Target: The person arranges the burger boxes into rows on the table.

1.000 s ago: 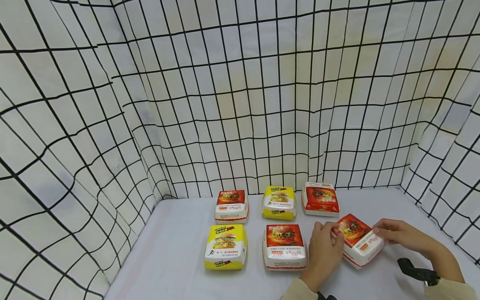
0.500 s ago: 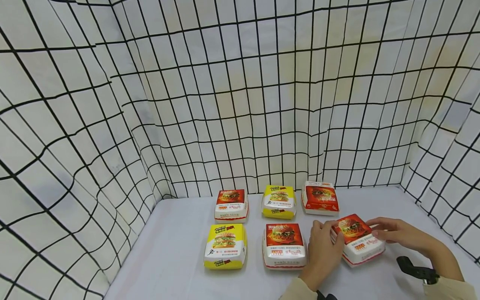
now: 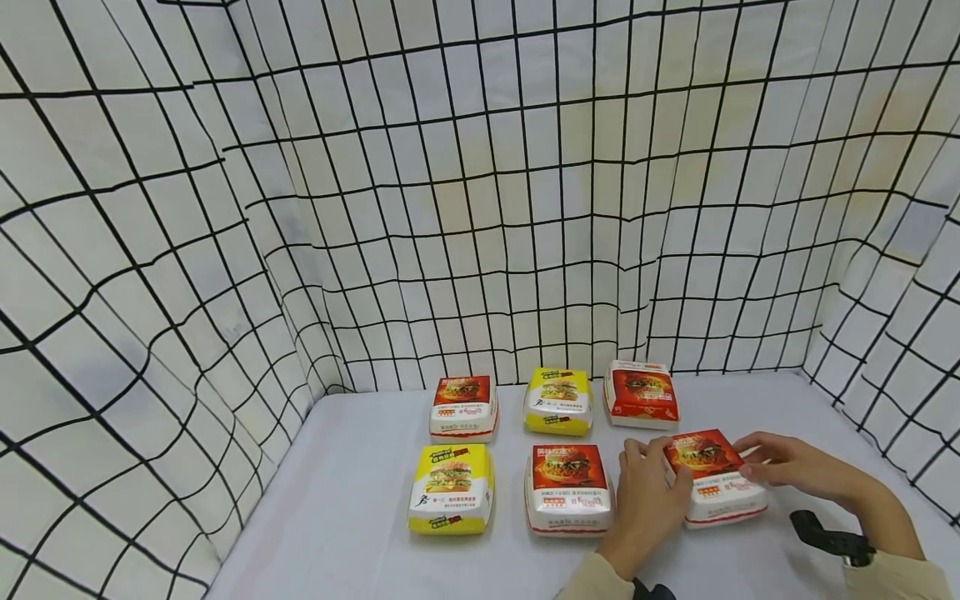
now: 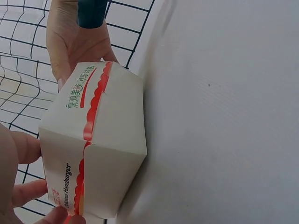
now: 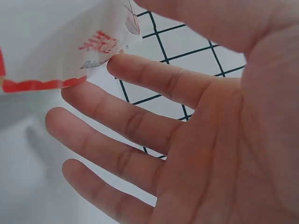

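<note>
A red and white hamburger box (image 3: 723, 496) rests on the table at the right, between my two hands. My left hand (image 3: 648, 496) touches its left side with fingertips and thumb. My right hand (image 3: 802, 468) is at its right side, the thumb at the top edge. In the right wrist view the right hand's fingers (image 5: 140, 79) are spread and nearly straight, the index tip touching the box wall. From the left wrist, the printed box (image 4: 112, 126) shows its sides, with the right hand (image 4: 81, 44) beyond it.
Another red and white box (image 3: 570, 492) stands just left of my left hand, with a yellow box (image 3: 450, 492) beside it. Behind are a red box (image 3: 463, 410), a yellow box (image 3: 558, 404) and a red box (image 3: 642, 396). Grid-patterned cloth walls (image 3: 480, 208) enclose the white table (image 3: 337, 517).
The box between my hands has turned clockwise on the table, its printed front edge swinging round to face me more squarely. Both hands have shifted only slightly. The other boxes stay put.
</note>
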### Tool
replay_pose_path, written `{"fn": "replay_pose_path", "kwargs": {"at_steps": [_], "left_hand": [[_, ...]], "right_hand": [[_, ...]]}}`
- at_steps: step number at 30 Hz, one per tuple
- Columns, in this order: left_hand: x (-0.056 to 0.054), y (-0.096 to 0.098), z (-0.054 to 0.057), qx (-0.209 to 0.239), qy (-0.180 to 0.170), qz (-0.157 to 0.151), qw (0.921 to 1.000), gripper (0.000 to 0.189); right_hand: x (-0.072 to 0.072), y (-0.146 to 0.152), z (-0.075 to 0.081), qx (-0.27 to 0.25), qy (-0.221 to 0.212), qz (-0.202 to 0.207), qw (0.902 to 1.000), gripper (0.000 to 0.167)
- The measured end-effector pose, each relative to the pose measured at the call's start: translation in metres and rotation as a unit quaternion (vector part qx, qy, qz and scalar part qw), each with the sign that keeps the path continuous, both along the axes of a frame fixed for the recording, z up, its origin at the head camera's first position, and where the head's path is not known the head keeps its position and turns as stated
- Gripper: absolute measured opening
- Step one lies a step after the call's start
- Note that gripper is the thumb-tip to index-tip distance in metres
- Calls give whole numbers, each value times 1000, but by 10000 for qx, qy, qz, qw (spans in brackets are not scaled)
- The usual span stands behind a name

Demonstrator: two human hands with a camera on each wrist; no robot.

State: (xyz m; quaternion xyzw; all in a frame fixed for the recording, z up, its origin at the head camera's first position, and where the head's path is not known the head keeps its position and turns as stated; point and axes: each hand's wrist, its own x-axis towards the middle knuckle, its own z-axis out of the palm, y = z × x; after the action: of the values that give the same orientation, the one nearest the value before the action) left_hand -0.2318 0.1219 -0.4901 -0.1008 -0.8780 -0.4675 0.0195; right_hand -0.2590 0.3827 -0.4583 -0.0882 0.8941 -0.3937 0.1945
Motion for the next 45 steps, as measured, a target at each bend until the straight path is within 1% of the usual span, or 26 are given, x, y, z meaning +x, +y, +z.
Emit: {"fn": "replay_pose_path", "kwargs": {"at_steps": [5,9,17,23,27,35,45], "left_hand": [[1,1,5,-293,-113,72,9995,47],[3,2,10,-523,-186,152,9983,48],[8,-2,17,-780,-122,65,9969,48],[9,-2,19,-1075,-258,142,9938,52],[8,-2,20,-1107,-300,232,9931,54],[8,-2,21,-1212,-205,359,9918,53],[8,-3,21,-1145,-221,283,9928,53]], "right_hand": [[1,-5,3,13,-102,31,9999,63],[1,-7,4,-31,-168,95,9998,61],[0,-13,5,36,-166,228,9996,58],[0,-20,5,135,-188,250,9994,58],[-1,-24,6,125,-206,289,9993,58],[0,-28,6,92,-202,289,9993,58],[0,-28,7,103,-187,302,9993,59]]}}
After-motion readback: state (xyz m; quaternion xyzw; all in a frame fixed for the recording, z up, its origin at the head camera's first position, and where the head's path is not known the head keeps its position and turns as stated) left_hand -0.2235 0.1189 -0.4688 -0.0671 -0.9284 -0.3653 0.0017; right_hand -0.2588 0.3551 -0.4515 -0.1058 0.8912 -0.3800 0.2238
